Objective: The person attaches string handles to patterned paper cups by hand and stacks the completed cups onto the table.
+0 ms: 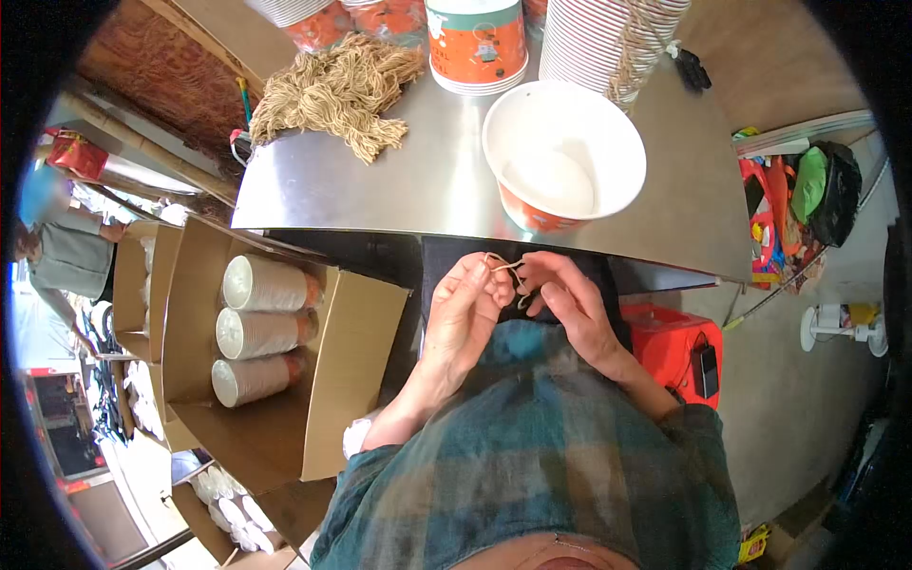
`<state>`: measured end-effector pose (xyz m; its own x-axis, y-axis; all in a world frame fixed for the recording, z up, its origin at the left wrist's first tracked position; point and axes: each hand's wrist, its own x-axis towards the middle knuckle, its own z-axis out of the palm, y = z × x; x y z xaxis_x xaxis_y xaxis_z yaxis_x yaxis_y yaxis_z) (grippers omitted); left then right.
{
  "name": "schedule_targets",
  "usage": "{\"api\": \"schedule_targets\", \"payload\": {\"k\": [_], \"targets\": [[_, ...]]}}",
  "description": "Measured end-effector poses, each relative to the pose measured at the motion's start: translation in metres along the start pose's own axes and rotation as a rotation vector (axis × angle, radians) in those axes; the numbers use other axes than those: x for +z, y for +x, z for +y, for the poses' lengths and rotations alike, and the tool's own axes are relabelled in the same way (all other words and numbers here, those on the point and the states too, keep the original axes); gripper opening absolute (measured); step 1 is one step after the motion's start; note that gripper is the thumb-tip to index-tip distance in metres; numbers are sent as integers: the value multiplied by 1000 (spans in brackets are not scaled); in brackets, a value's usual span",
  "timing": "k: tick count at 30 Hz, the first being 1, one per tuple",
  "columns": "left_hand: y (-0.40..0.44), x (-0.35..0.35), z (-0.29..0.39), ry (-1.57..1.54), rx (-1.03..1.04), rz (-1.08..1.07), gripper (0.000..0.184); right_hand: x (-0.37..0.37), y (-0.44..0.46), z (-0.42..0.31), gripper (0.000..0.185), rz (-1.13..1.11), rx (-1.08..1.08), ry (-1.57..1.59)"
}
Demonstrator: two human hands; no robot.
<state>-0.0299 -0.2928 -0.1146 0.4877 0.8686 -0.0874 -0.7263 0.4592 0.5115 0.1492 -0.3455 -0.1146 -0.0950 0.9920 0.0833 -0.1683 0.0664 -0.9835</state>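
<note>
Left hand (464,312) pinching twine strand (505,265), thumb to fingertip; right hand (581,312) half-curled, hold unclear. Paper bucket (560,161), one o'clock; twine bundle (332,93), eleven.

Head-worn view faces forward, down; close above left hand (463,309), right hand (581,312).

No text can be read; the printing on the orange bucket (478,47) is too small to make out.
</note>
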Motion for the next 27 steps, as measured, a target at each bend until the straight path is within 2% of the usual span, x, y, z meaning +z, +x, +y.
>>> {"api": "schedule_targets", "payload": {"k": [6,8,14,16,18,19,20,24,25,27], "targets": [[-5,2,3,-15,-12,-43,17,10,6,-3,37,93,-16,-20],[-6,3,3,-15,-16,-67,16,12,10,-1,27,106,-121,-117],[-8,0,1,-26,-17,-7,17,11,13,-6,9,208,-124,-175],[-8,4,3,153,38,139,15,8,13,-9,8,222,-118,-251],[-3,0,2,475,288,214,15,6,15,-14,8,234,-116,-326],[-4,0,4,615,366,283,21,6,18,-20,8,209,-227,-485],[-5,1,7,714,443,254,29,6,20,-25,8,185,-339,-644],[-11,16,4,1001,482,15,40,10,25,-34,14,150,-576,-842],[-14,16,7,1176,365,-14,37,12,26,-33,15,162,-600,-843],[-13,18,5,1203,345,-19,32,11,24,-36,15,153,-597,-882]]}}
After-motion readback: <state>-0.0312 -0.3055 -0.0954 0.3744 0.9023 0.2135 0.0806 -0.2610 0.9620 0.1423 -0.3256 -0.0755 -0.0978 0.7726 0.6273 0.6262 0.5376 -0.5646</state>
